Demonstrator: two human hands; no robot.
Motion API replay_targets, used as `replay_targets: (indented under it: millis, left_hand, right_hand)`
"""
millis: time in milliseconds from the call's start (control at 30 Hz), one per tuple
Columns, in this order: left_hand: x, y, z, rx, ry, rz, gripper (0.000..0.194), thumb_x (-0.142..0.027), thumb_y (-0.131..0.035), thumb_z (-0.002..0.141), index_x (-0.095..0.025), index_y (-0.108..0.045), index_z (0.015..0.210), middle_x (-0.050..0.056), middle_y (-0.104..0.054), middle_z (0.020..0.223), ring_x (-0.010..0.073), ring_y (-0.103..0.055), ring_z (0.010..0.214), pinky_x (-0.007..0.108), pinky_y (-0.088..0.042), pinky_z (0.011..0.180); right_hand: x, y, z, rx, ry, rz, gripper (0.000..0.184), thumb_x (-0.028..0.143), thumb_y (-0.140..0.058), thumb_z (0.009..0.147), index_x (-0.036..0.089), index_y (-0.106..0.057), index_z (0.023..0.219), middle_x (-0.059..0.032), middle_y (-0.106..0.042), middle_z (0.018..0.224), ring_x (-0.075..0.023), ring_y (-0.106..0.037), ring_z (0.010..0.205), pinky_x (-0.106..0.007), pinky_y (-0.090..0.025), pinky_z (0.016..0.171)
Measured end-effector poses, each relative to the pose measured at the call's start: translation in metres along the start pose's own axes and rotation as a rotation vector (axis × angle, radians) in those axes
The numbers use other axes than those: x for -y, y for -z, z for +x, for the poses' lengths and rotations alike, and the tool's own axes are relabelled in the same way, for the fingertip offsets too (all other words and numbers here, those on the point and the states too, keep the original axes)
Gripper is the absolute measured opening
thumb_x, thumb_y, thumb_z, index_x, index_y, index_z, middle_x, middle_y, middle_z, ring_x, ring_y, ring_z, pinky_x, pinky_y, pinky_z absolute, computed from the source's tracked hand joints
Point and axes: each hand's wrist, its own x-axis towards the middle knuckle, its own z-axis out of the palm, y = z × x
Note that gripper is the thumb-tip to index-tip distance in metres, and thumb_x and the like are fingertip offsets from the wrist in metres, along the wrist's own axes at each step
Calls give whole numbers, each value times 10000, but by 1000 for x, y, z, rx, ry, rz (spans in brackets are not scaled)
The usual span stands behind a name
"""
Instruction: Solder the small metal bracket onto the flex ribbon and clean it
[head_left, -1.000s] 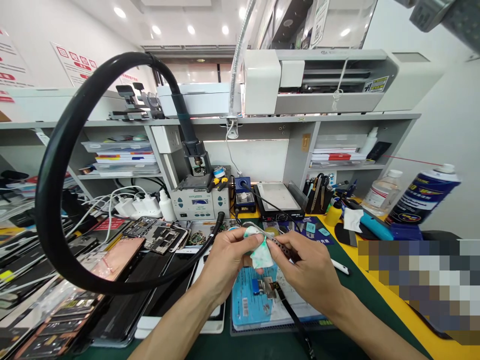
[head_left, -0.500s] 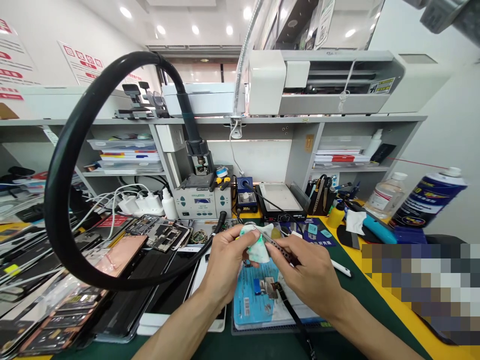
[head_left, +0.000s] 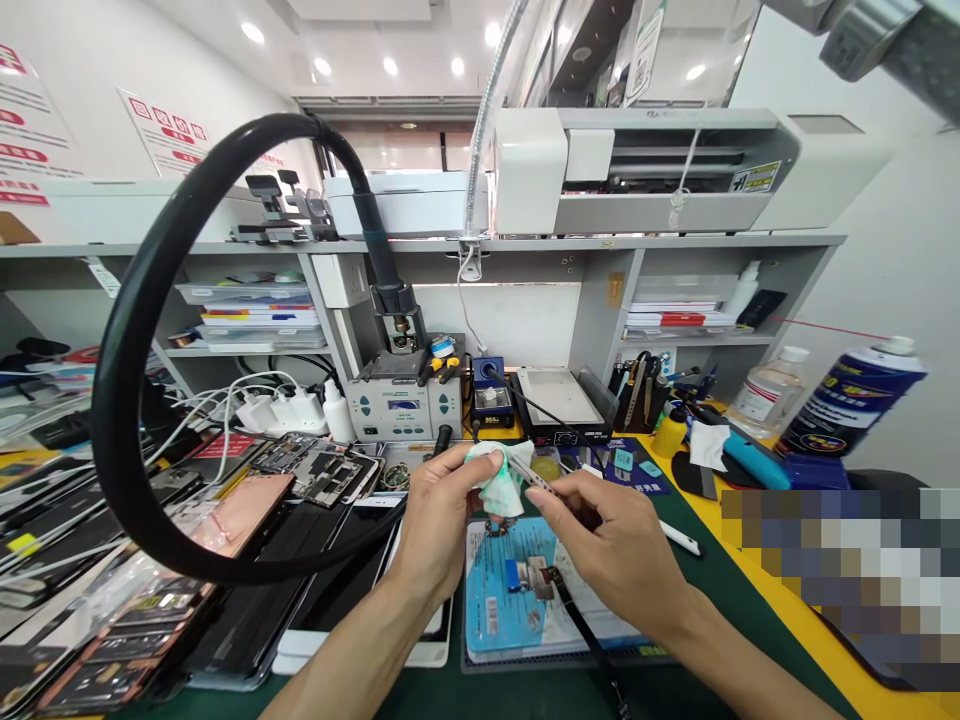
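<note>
Head view: left hand (head_left: 442,520) grips crumpled cloth (head_left: 496,485) on metal tool (head_left: 534,479).

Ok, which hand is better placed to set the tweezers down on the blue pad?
Right, probably. The right hand already pinches the tweezers and sits over the blue pad's right side. The left hand is closed around the wipe.

Red digits on soldering station (head_left: 491,402), wall poster (head_left: 163,143) text too small to read
</note>
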Motion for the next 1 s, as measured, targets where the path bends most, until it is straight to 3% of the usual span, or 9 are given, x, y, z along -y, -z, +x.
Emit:
replay_targets:
  millis: [300, 433, 533, 767, 1000]
  left_hand:
    - [-1, -4, 0, -34, -14, -39, 146, -235, -797, 699, -130, -705, 655, -4, -612, 643, 96, -513, 567, 211, -426, 537]
    - [-11, 8, 8, -80, -50, -49, 139, -242, -800, 692, -130, -719, 705, 4, -638, 658, 110, -543, 574, 213, -432, 500]
    - [-22, 20, 18, -158, -140, -67, 131, -251, -800, 702, -161, -711, 737, -21, -658, 707, 89, -546, 593, 179, -432, 486]
    - [-17, 15, 14, 54, -31, 27, 218, -298, -821, 740, -102, -743, 795, 37, -670, 692, 126, -570, 567, 220, -480, 441]
    - [-18, 11, 11, 141, 29, 8, 178, -272, -798, 737, -116, -731, 792, 25, -640, 666, 123, -554, 553, 219, -491, 437]
  right_hand:
    - [2, 0, -1, 57, -99, 75, 289, 359, -574, 972, 176, -632, 756, 34, -445, 582, -110, -357, 515, -266, -300, 509]
    - [4, 6, 1, 99, -211, 208, 344, 423, -583, 962, 179, -605, 720, 38, -427, 583, -106, -331, 517, -264, -279, 490]
    - [1, 12, 5, 98, -341, 428, 387, 477, -632, 926, 178, -583, 684, 52, -391, 556, -94, -304, 500, -255, -270, 471]
    - [-4, 21, 13, 287, -755, 1154, 382, 494, -697, 886, 135, -664, 760, 96, -372, 438, -24, -198, 358, -203, -134, 378]
    - [-8, 24, 15, 363, -859, 1362, 346, 434, -705, 884, 125, -689, 727, 101, -357, 415, -14, -187, 334, -179, -146, 360]
